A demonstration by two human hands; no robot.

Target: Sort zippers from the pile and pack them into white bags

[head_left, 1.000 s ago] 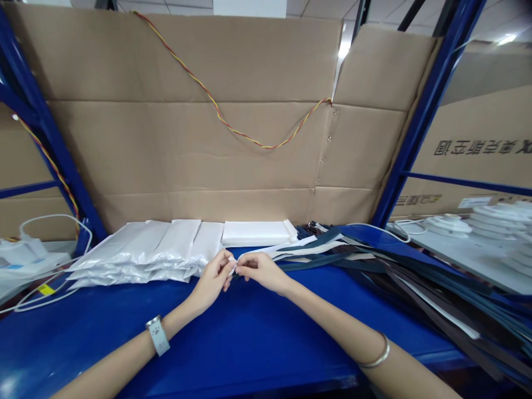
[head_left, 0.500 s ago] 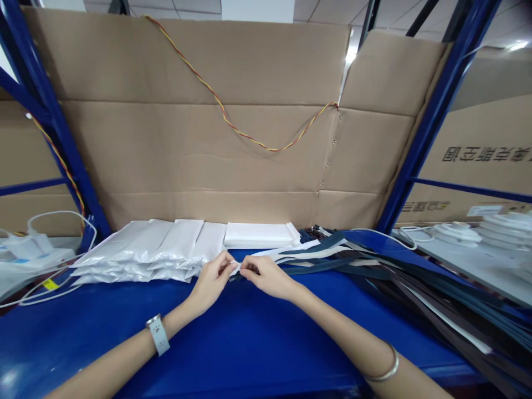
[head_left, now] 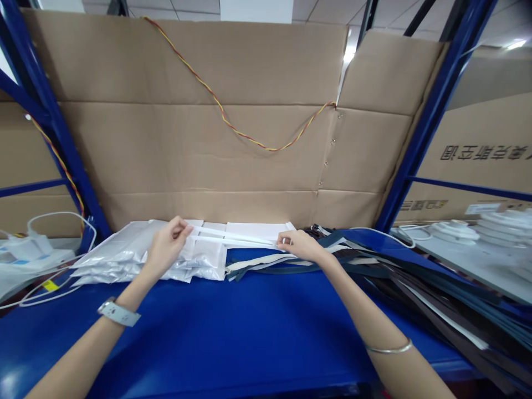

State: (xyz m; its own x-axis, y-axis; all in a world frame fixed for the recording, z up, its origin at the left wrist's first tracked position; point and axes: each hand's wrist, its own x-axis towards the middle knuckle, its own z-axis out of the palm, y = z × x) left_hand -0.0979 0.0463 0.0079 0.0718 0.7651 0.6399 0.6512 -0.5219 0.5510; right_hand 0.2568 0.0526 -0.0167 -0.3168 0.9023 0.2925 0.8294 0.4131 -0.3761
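A white strip [head_left: 233, 238] is stretched between my two hands, above the back part of the blue table [head_left: 249, 332]. Its left end is pinched in my left hand [head_left: 168, 244], which is over the white plastic packets [head_left: 133, 244]. My right hand [head_left: 301, 244] pinches the right end, in front of a flat white box [head_left: 257, 228]. Dark, teal and white strips [head_left: 374, 266] lie in a long bundle under and beyond my right hand, their near ends beside the packets.
Cardboard [head_left: 208, 155] stands behind the table, with a red-yellow wire [head_left: 224, 116] across it. Blue posts [head_left: 428, 122] rise at both sides. White cables and plugs [head_left: 33, 246] are at the left, and white spools [head_left: 507, 233] at the right.
My hands have moved apart, left and right, and slightly up. The white strip now spans the gap between them. Ends of the bundled strips show where my hands were.
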